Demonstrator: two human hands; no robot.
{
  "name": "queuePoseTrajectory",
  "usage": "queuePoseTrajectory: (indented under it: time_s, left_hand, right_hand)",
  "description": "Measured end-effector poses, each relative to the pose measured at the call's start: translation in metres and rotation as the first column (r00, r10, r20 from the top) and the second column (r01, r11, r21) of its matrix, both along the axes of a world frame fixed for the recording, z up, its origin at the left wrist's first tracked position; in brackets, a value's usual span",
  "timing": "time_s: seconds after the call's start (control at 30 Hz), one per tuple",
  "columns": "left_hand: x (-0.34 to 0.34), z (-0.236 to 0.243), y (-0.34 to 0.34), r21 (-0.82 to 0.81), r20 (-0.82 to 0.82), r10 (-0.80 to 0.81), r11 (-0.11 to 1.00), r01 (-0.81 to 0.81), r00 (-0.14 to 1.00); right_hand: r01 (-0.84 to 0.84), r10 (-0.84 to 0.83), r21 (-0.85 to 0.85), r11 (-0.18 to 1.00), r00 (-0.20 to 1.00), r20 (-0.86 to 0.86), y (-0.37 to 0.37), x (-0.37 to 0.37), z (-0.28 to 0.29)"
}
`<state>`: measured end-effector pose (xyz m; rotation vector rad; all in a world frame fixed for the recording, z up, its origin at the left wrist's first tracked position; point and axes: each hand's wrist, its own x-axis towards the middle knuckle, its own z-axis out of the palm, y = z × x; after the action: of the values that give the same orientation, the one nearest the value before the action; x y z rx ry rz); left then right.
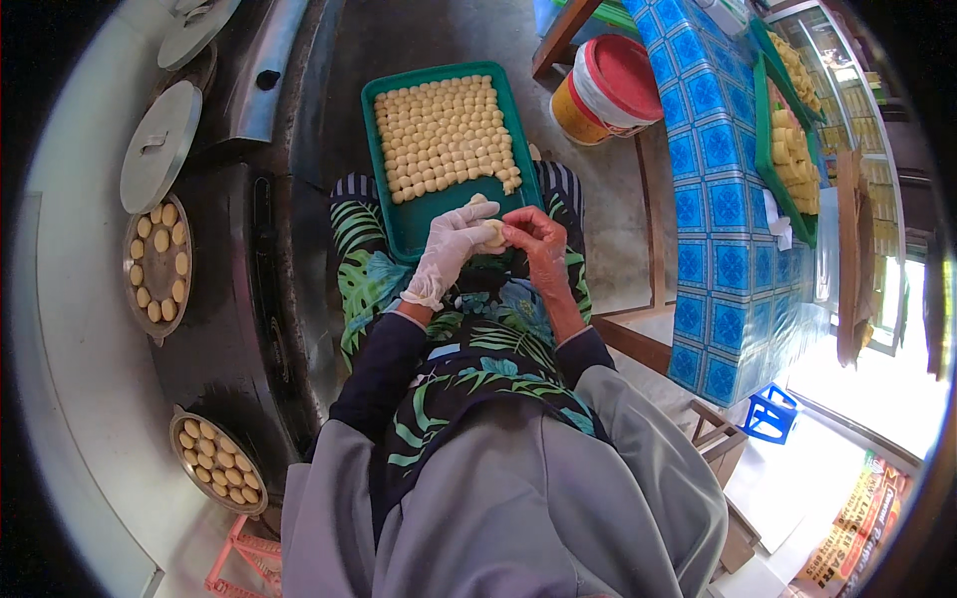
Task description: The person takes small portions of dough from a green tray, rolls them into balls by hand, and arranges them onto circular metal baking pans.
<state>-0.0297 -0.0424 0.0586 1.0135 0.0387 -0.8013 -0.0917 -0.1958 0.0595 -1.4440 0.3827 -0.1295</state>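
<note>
"Which step is this, would you say?"

"Shaping, by my reading. A small pale-yellow lump of dough (492,235) sits between the two hands, above the near end of the green rectangular plastic tray (411,225)."

"How are the hands set?"

"The left hand (457,242), in a thin white glove, has its fingers curled around the lump. The bare right hand (539,242) meets it from the other side, thumb and fingertips pinching its edge. Exactly how each finger presses is too small to tell."

"And the finished pieces?"

"Round pale-yellow dough balls (444,132) fill the far part of the tray in close rows, touching one another. The near part is bare, and the nearest row is uneven, with a few balls jutting out at its right end."

"So what does the next move call for?"

"I'd judge a light touch: close the lump smooth and round without flattening it, then lower it into the bare strip beside that uneven row. A careless release could dent its neighbours, since they look soft."
</note>
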Motion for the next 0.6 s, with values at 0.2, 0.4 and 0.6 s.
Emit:
queuePoseTrajectory:
  time_s: [0.2,0.4,0.6]
  left_hand:
    - [0.002,-0.002,-0.002,0.074,-0.015,-0.017,0.997,0.018,1.0]
    - [0.002,0.0,-0.002,-0.011,-0.101,0.068,0.998,-0.069,0.993]
    - [0.001,-0.007,0.006,0.121,-0.025,0.027,0.992,-0.024,0.999]
  right_hand:
    - [-0.049,0.06,-0.092,0.995,0.992,0.113,-0.001,0.002,-0.006]
    - [-0.053,0.061,-0.087,0.995,0.994,0.096,0.0,0.001,-0.001]
    - [-0.084,0.095,-0.121,0.989,0.991,0.091,0.01,0.002,-0.001]
